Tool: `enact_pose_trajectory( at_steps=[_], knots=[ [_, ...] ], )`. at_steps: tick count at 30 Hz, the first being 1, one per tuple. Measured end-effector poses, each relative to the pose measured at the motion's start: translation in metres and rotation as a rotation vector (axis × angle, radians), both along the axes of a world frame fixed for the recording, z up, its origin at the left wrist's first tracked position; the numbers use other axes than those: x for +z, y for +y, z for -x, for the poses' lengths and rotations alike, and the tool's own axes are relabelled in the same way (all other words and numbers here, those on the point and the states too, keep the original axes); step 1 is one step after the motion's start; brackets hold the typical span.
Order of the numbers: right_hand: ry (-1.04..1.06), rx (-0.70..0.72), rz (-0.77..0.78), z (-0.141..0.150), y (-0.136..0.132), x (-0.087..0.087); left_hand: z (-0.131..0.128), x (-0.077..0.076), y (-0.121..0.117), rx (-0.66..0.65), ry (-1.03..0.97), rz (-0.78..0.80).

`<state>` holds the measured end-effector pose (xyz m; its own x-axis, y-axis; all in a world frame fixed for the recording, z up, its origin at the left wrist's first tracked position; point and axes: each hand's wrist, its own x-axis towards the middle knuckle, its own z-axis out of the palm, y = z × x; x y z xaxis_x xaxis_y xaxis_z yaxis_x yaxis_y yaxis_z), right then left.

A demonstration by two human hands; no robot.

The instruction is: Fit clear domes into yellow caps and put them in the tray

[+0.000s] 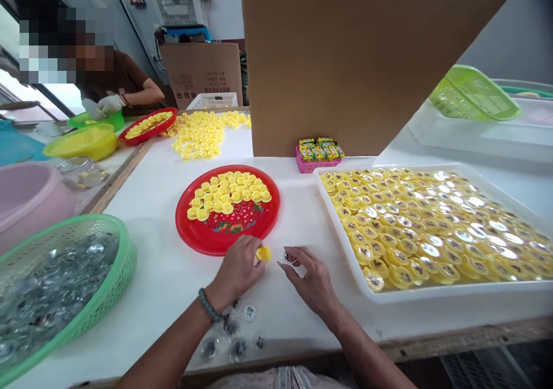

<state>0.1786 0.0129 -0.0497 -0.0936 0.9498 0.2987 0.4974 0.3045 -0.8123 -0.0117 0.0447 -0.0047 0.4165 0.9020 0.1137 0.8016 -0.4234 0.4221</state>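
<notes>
My left hand [239, 271] rests on the white table just below the red plate [196, 233], fingers closed on a small yellow cap [264, 253]. A bead bracelet sits on that wrist. My right hand [309, 276] lies close beside it, fingertips pinched on a small clear lid [288, 257] against the table. The red plate holds several yellow caps [228, 196] on its far half. A few clear lids [235, 334] lie by my left forearm near the table's front edge.
A white tray [345, 245] full of capped yellow pieces stands at the right. A green basket [110, 285] of clear lids sits at the left. A pink basket of small boxes [318, 153] stands before a cardboard wall [345, 60]. A gloved person [112, 89] works far left.
</notes>
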Motion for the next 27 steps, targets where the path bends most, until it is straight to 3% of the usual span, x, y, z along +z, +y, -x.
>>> enact_pose_trajectory(
  at_steps=[4, 13, 19, 27],
  knots=[
    [-0.097, 0.083, 0.042, -0.006, -0.006, 0.005, -0.011, -0.019, -0.029, -0.033, -0.069, 0.129],
    [-0.385, 0.349, 0.073, -0.007, 0.005, 0.024, -0.002, -0.053, -0.032, 0.075, -0.426, 0.281],
    [-0.592, 0.499, 0.036, 0.009, 0.018, 0.022, 0.003, -0.059, -0.029, 0.086, -0.563, 0.32],
    [-0.744, 0.604, -0.017, 0.013, 0.024, 0.018, 0.006, -0.063, -0.021, 0.025, -0.585, 0.325]
  ],
)
